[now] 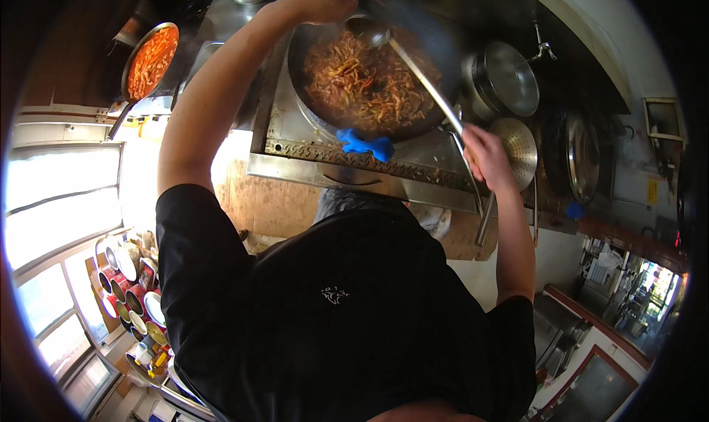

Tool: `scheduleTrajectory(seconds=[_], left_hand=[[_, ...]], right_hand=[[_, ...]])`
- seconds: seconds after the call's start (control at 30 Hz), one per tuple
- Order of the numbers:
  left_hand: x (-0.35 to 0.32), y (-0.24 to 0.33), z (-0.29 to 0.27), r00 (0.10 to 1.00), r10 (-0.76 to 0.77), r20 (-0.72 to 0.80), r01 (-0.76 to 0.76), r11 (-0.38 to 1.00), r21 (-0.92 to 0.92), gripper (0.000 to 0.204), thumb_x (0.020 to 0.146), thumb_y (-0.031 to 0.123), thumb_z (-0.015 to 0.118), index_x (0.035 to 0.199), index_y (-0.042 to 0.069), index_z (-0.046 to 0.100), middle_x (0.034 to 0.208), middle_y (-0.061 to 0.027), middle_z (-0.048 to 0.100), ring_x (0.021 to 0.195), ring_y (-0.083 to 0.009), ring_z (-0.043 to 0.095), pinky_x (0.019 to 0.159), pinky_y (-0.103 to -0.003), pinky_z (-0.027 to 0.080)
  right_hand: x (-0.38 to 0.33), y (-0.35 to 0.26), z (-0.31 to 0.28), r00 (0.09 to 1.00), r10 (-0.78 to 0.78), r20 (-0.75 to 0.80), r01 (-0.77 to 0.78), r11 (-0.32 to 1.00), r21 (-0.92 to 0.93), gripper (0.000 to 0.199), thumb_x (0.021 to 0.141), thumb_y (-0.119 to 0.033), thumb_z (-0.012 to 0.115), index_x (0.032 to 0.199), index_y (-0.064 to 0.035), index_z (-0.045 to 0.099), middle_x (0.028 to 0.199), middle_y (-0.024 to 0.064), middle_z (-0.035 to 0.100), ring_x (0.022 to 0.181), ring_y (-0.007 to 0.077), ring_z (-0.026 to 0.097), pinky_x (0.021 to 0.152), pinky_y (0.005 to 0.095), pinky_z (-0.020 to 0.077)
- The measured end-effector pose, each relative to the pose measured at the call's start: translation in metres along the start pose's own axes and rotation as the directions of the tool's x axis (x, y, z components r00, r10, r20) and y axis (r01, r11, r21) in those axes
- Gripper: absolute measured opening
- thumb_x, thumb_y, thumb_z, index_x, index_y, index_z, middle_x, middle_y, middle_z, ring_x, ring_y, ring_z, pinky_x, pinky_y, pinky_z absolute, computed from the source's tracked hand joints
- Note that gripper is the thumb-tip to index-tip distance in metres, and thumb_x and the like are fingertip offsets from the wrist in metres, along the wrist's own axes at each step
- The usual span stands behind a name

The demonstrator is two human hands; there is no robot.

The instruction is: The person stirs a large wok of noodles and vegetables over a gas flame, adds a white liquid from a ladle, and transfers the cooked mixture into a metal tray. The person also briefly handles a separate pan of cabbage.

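A large wok [296, 82] on the range holds steaming shredded food [362, 79] in a brown sauce. My right hand [484, 155] is closed around the long handle of a metal ladle [425, 82]; its bowl rests over the food on the wok's far side. My left hand [326, 1] reaches past the wok's far left rim at the top of the view. Its fingers are curled, and what they hold, if anything, is cut off or hidden. A bunched blue cloth [365, 145] lies on the wok's near rim.
A pan of red-orange food [153, 62] sits at the far left. Right of the wok are a metal pot [509, 80], a perforated strainer [515, 150] and a dark wok with a metal lid [583, 160]. A tap [543, 47] juts from the back wall. Several cans [133, 300] stand at lower left.
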State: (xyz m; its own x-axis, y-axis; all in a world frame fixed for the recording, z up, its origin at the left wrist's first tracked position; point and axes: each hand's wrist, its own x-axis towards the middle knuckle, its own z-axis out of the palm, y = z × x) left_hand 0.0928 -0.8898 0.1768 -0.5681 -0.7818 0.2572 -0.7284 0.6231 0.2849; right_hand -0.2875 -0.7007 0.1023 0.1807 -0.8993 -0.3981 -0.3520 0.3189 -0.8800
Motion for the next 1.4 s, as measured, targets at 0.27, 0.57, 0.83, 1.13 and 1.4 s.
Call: scheduleTrajectory(seconds=[0.27,0.57,0.83,1.13,1.4], left_hand=[[-0.026,0.004,-0.012,0.997,-0.077,-0.005,0.077,0.997,0.002,0.036,0.081,0.018,0.053,0.112,0.004,0.066,0.112,-0.0201,0.065,0.105,-0.0367,0.061,0.096,-0.044,0.047],[-0.029,-0.011,-0.002,1.000,0.010,-0.021,-0.009,0.998,0.065,0.036,0.081,0.019,0.054,0.113,0.006,0.065,0.113,-0.0184,0.065,0.106,-0.0351,0.061,0.095,-0.043,0.048],[-0.005,0.010,0.001,0.997,-0.063,0.052,0.062,0.998,0.025,0.037,0.081,0.020,0.056,0.114,0.006,0.064,0.113,-0.0190,0.065,0.106,-0.0363,0.060,0.095,-0.044,0.047],[-0.006,0.006,0.016,0.993,-0.101,0.065,0.099,0.995,0.028,0.036,0.086,0.019,0.057,0.119,0.008,0.062,0.118,-0.0167,0.064,0.112,-0.0354,0.058,0.098,-0.043,0.045],[0.005,-0.002,0.020,0.991,-0.098,0.094,0.100,0.995,-0.021,0.037,0.087,0.019,0.057,0.123,0.011,0.060,0.122,-0.0151,0.062,0.117,-0.0343,0.055,0.101,-0.042,0.043]], right_hand=[[0.118,0.037,0.015,0.976,0.195,0.095,-0.201,0.978,0.055,0.033,0.099,-0.032,0.051,0.123,-0.0099,0.056,0.059,-0.0020,0.045,0.039,0.0041,0.034,0.034,0.0224,0.0262],[0.028,-0.010,-0.061,0.938,0.269,0.219,-0.242,0.960,-0.142,0.031,0.101,-0.029,0.048,0.124,-0.0084,0.055,0.058,-0.0032,0.043,0.037,0.0014,0.030,0.033,0.0187,0.0223],[-0.049,-0.019,-0.143,0.991,-0.025,0.131,0.078,0.904,-0.421,0.036,0.098,-0.013,0.054,0.131,-0.0006,0.054,0.064,-0.0060,0.042,0.049,0.0013,0.033,0.041,0.0198,0.0260],[-0.104,-0.104,-0.098,0.988,0.146,-0.055,-0.120,0.488,-0.864,0.029,0.088,-0.017,0.064,0.114,-0.0061,0.065,0.081,0.0147,0.068,0.070,0.0273,0.066,0.066,0.0353,0.0500],[0.021,0.038,0.012,0.953,-0.261,-0.155,-0.048,0.373,-0.927,0.028,0.094,-0.029,0.054,0.118,-0.0130,0.056,0.071,0.0173,0.066,0.069,0.0412,0.065,0.062,0.0516,0.0533]])
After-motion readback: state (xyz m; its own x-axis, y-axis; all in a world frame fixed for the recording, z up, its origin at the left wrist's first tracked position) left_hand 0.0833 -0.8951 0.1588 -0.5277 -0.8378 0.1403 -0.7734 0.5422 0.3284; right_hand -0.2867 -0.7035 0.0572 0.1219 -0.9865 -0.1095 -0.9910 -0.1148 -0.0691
